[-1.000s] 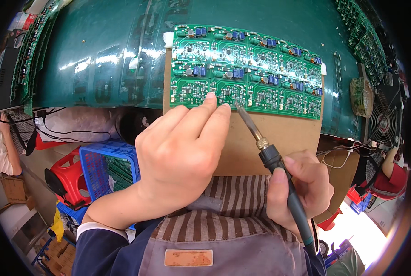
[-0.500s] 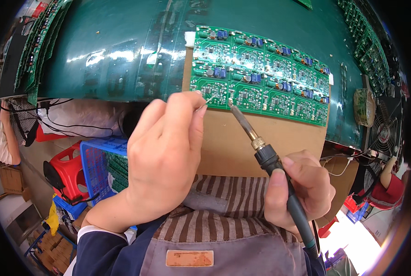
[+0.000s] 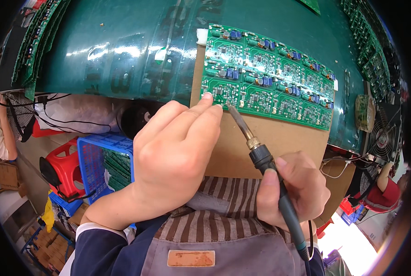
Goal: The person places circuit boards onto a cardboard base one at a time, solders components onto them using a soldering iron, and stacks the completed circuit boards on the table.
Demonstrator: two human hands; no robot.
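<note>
Far to the left of the circuit panel, green boards (image 3: pixel 37 50) stand in a row on the green bench (image 3: pixel 118 60). Below them, left of the panel and nearer the person, are a red stool (image 3: pixel 66 169) and a blue crate (image 3: pixel 89 161) with more green boards inside.

The left hand (image 3: pixel 173 147) reaches to the panel's near left corner, index finger extended onto it and another fingertip by its near edge; whether anything is pinched there I cannot tell (the fingertips are small and crowded).

The circuit panel (image 3: pixel 265 76), dotted with blue components, lies tilted slightly on a brown cardboard sheet (image 3: pixel 288 138), which shows mostly on its near side. The tip of a soldering iron (image 3: pixel 262 158) points at the panel's near left part; contact is unclear. Below the panel, the right hand (image 3: pixel 306 191) grips the iron's handle between thumb and fingers.

Right of the panel are upright boards (image 3: pixel 368 50) and a black fan (image 3: pixel 381 133).
</note>
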